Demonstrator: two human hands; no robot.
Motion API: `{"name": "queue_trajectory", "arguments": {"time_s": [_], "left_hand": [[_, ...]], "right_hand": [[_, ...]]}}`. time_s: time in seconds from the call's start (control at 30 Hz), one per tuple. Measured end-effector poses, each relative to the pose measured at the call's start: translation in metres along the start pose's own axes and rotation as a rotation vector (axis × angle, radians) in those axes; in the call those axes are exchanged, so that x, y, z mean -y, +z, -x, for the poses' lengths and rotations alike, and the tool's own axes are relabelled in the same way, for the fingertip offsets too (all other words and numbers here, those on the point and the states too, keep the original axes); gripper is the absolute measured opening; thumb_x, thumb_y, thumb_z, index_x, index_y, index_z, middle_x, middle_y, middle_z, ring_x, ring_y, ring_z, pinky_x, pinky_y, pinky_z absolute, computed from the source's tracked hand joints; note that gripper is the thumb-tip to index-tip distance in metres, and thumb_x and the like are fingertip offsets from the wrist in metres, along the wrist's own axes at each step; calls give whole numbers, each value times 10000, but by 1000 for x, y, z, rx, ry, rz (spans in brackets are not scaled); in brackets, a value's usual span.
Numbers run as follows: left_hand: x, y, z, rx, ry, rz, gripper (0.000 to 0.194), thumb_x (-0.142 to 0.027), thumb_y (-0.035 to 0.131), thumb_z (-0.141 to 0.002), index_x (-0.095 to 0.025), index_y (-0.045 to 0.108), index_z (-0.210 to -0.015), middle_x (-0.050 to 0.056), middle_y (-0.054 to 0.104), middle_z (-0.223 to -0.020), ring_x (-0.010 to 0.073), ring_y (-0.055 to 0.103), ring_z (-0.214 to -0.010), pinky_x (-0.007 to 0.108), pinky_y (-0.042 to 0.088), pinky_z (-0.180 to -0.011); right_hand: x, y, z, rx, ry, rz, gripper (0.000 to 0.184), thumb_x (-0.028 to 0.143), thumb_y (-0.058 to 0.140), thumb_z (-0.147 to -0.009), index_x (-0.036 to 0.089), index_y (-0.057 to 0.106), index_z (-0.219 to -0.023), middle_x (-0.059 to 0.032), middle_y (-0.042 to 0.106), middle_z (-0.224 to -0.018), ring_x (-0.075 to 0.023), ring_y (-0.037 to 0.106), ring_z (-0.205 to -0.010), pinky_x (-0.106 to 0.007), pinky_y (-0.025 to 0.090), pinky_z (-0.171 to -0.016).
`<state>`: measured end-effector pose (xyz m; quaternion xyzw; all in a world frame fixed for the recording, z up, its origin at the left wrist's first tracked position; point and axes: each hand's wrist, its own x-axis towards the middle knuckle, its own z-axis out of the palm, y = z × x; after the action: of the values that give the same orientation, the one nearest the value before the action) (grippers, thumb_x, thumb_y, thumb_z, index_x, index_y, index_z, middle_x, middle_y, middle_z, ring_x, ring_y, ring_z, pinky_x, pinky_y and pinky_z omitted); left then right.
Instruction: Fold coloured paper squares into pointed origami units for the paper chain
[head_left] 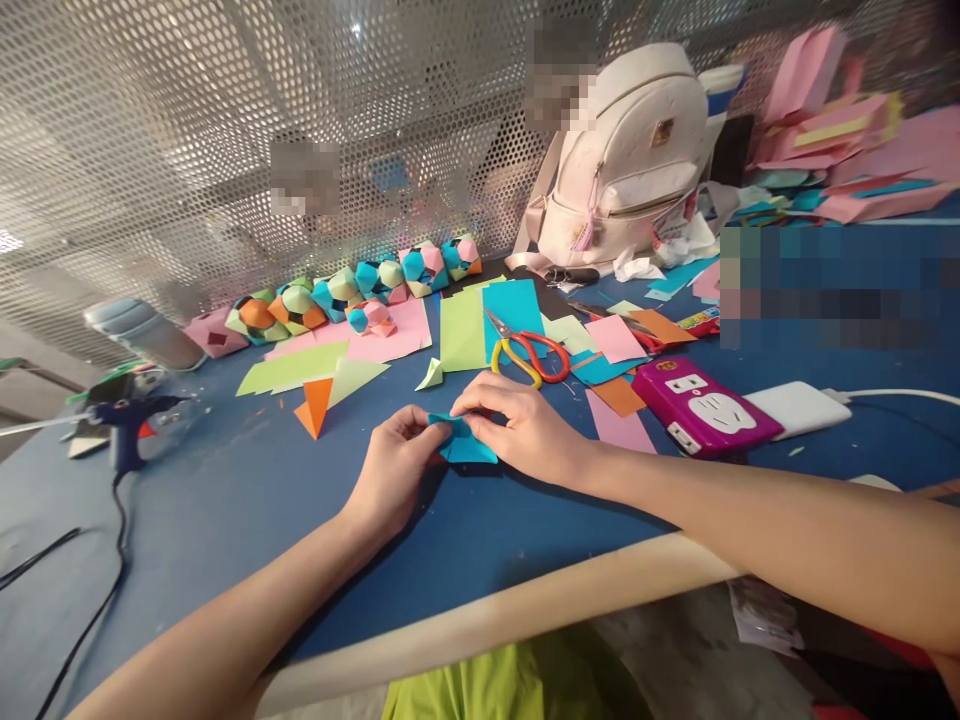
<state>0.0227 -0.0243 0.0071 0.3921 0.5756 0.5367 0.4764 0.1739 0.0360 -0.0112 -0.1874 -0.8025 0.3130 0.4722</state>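
Note:
Between my two hands is a small piece of blue paper (pixel 471 447), held just above the blue table near its front edge. My left hand (pixel 396 458) pinches its left side between thumb and fingers. At the upper edge, my right hand (pixel 514 425) has its thumb and fingertips closed on the same paper. Scissors (pixel 529 352) with red and yellow handles lie just beyond my right hand. A small pale green folded paper piece (pixel 431 374) sits beyond my left hand, and an orange folded piece (pixel 316 407) lies farther left.
Folded paper balls (pixel 341 290) line the perforated metal screen (pixel 225 120). A glue gun (pixel 129 430) with a cord stands at left, near a bottle (pixel 142 335). To the right are a purple power strip (pixel 701 408), a white adapter (pixel 799 408) and a backpack (pixel 630 160).

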Motion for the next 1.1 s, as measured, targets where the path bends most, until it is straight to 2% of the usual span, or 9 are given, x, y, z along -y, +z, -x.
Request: {"name": "queue_trajectory", "arguments": {"time_s": [0.07,0.13,0.33,0.4,0.53,0.9,1.1], "left_hand": [[1,-1,-1,5,-2,19,263,-291,754,-608,-160,527,-624,-50,536,-564,80,472,-522,213,359,-522],[2,-2,-1,8,3,27,254,-275,750,-610,-161,523,-619,-53,530,-564,77,464,-520,210,353,-519],[2,-2,0,-7,70,-51,206,-262,722,-637,-165,541,-625,-61,530,-555,69,431,-515,201,326,-513],[1,-2,1,-21,101,-98,185,-260,712,-634,-164,555,-620,-56,539,-559,72,432,-523,203,329,-520],[-1,-1,2,-30,149,-162,155,-264,702,-632,-164,583,-623,-42,564,-576,87,454,-547,212,353,-542],[-2,-1,4,-15,143,-240,123,-253,698,-641,-165,618,-672,-25,596,-604,104,497,-564,218,357,-542],[-1,-1,4,39,125,-206,148,-244,718,-644,-170,613,-716,-44,557,-582,80,455,-528,199,336,-515]], "right_hand": [[-1,-1,1,14,-45,1,219,58,450,-841,176,634,-845,-48,598,-871,-132,579,-819,-255,465,-711],[0,-3,2,28,-31,2,224,65,456,-829,178,649,-841,-53,608,-880,-136,586,-817,-256,470,-698],[7,-4,-1,41,125,-62,106,159,553,-830,164,642,-772,-40,617,-845,-134,580,-767,-262,476,-692],[7,-3,-2,38,172,-52,61,150,576,-813,166,634,-802,-28,614,-835,-128,570,-751,-259,477,-685],[7,-2,-2,62,247,-31,132,134,584,-799,158,642,-915,-35,630,-881,-126,577,-756,-262,485,-695],[10,-2,-5,60,262,-2,110,85,557,-784,162,633,-767,-4,615,-747,-116,548,-680,-239,441,-627],[12,-3,-5,57,270,-18,118,84,543,-791,163,614,-741,1,617,-726,-113,547,-664,-235,436,-613]]}}
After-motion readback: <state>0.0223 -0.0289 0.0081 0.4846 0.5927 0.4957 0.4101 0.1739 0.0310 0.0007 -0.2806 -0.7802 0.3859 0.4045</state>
